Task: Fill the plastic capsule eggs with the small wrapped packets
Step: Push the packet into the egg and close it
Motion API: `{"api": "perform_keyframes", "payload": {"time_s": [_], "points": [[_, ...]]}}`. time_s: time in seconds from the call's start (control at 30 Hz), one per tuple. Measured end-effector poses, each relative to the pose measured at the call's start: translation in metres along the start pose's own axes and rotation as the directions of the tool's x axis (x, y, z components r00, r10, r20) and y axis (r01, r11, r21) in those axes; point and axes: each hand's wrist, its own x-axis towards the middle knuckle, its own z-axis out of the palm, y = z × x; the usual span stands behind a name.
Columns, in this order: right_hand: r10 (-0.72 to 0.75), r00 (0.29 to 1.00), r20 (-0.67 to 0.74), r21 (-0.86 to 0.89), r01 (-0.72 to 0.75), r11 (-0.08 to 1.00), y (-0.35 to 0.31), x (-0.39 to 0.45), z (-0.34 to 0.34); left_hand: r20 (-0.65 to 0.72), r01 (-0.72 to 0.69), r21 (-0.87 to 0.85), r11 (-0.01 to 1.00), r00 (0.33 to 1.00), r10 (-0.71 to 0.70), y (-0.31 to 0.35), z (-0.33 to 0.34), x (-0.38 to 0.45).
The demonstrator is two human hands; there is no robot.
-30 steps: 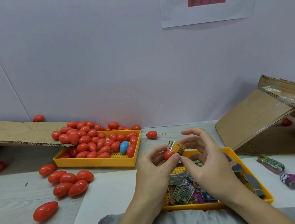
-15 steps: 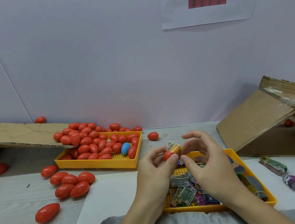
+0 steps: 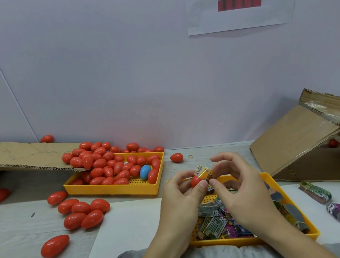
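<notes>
Compared with a second ago, the folded packet (image 3: 204,172) sits deeper in the red egg half (image 3: 196,181). On the surface (image 3: 20,234) the left tray (image 3: 112,190) holds red eggs and one blue egg (image 3: 145,171). The left hand (image 3: 181,202) grips the half while right-hand (image 3: 244,192) fingers pinch the yellow packet above the packet tray (image 3: 304,223).

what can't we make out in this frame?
Head view only:
- Red egg half: the left hand covers most of it; its inside is hidden by the packet.
- Near yellow tray: the right hand hides much of its contents.
- Packet print: too small to read.
- Wall sign: cut off by the top edge.
- Egg under the cardboard: shadowed, partly hidden.
</notes>
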Motion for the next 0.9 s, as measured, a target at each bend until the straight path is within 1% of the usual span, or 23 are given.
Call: {"api": "perform_keyframes", "payload": {"time_s": [0.13, 0.33, 0.5, 0.63, 0.77, 0.83, 0.9], "points": [[-0.021, 1.0, 0.02, -0.048, 0.022, 0.999, -0.003, 0.0, 0.001, 0.003, 0.041, -0.102, 0.994, 0.999, -0.041, 0.001, 0.0, 0.001], [-0.067, 0.998, 0.012, -0.102, 0.068, 0.993, -0.006, 0.0, 0.002, 0.02, 0.02, -0.113, 0.993, 1.0, -0.017, 0.002, -0.002, 0.001], [-0.117, 0.991, 0.058, -0.3, 0.13, 0.945, -0.01, -0.003, 0.006, 0.02, 0.047, -0.155, 0.987, 0.999, -0.045, 0.002, -0.003, 0.003], [-0.132, 0.987, 0.088, -0.396, 0.156, 0.905, -0.011, -0.005, 0.008, 0.037, 0.047, -0.12, 0.992, 0.998, -0.042, 0.001, -0.003, 0.002], [-0.128, 0.989, 0.067, -0.45, 0.145, 0.881, -0.012, -0.004, 0.009, 0.052, 0.007, -0.053, 0.999, 0.999, -0.004, 0.001, -0.002, 0.001], [-0.13, 0.989, 0.064, -0.459, 0.145, 0.876, -0.011, -0.004, 0.01, 0.053, 0.001, -0.047, 0.999, 0.999, 0.001, 0.001, -0.001, 0.001], [-0.117, 0.991, 0.057, -0.421, 0.13, 0.898, -0.01, -0.004, 0.01, 0.046, 0.006, -0.038, 0.999, 0.999, -0.004, 0.001, -0.001, 0.0]]}}
